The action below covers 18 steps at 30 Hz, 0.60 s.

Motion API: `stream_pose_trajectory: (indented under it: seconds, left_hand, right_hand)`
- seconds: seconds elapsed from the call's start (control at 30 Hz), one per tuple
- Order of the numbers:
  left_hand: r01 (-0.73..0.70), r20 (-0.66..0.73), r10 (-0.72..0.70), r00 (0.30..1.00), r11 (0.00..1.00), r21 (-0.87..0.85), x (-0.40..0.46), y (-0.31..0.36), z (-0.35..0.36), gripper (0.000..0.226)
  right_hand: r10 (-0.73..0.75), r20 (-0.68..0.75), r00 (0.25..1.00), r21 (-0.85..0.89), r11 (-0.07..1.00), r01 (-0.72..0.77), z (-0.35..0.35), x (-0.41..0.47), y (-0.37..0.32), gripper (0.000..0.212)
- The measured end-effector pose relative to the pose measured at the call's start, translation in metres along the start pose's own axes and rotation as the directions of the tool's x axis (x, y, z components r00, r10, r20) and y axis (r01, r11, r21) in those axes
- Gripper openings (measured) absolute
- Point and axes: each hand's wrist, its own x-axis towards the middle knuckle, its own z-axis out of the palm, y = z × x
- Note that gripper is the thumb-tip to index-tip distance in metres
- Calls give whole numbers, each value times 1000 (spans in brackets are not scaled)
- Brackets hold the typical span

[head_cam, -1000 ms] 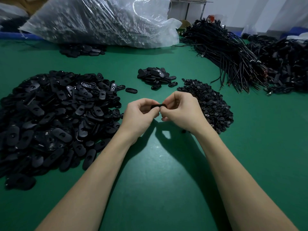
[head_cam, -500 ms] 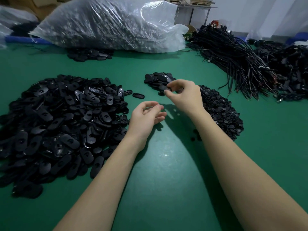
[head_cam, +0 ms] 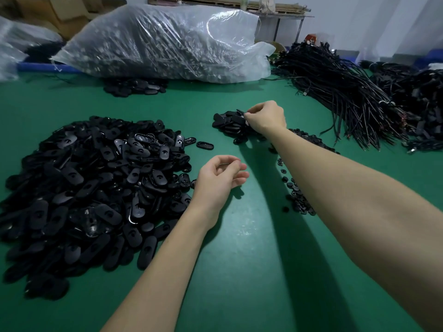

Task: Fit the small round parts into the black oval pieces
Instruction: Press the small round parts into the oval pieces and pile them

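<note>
A big heap of black oval pieces (head_cam: 91, 183) covers the left of the green table (head_cam: 239, 271). A smaller heap of oval pieces (head_cam: 227, 123) lies at centre back. My right hand (head_cam: 266, 118) reaches over that smaller heap, and its curled fingertips pinch one black oval piece (head_cam: 241, 113) at the heap's top. Small round parts (head_cam: 297, 197) lie in a pile to the right, mostly hidden under my right forearm. My left hand (head_cam: 218, 178) hovers beside the big heap, fingers loosely curled and holding nothing.
One loose oval piece (head_cam: 205, 145) lies between the two heaps. A large clear plastic bag (head_cam: 163, 41) of parts stands at the back, with more ovals (head_cam: 134, 87) in front of it. Bundles of black cables (head_cam: 340, 92) fill the back right.
My hands, together on one oval piece a second ago, have parted. The right hand carried the piece back to the smaller heap, and the left stayed near the big heap, empty.
</note>
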Motion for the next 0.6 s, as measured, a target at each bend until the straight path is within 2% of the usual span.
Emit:
stream_pose_trajectory:
  seconds: [0.2, 0.3, 0.37, 0.43, 0.53, 0.6]
  left_hand:
    - [1, 7, -1, 1000, 999, 46, -1, 1, 0, 6]
    - [-8, 9, 8, 1000, 997, 71, -2, 1, 1, 7]
    - [-17, 6, 16, 1000, 996, 90, -3, 0, 2, 7]
    - [-32, 11, 31, 999, 993, 111, -4, 0, 3, 8]
    - [-67, 39, 61, 997, 985, 162, -7, 1, 4, 10]
    - [-87, 62, 77, 995, 979, 184, -9, 1, 4, 16]
  right_hand:
    - [-102, -65, 993, 22, 994, 103, -6, -20, 15, 19]
    - [-202, -31, 979, 41, 978, 203, -7, -34, 15, 19]
    - [-283, 104, 953, 30, 959, 282, -9, -45, 12, 20]
    - [-322, 332, 887, -4, 939, 343, -11, -56, 5, 19]
    - [-244, 619, 746, -102, 917, 385, -10, -68, -11, 17]
    - [-189, 691, 698, -169, 896, 410, -9, -72, -21, 19]
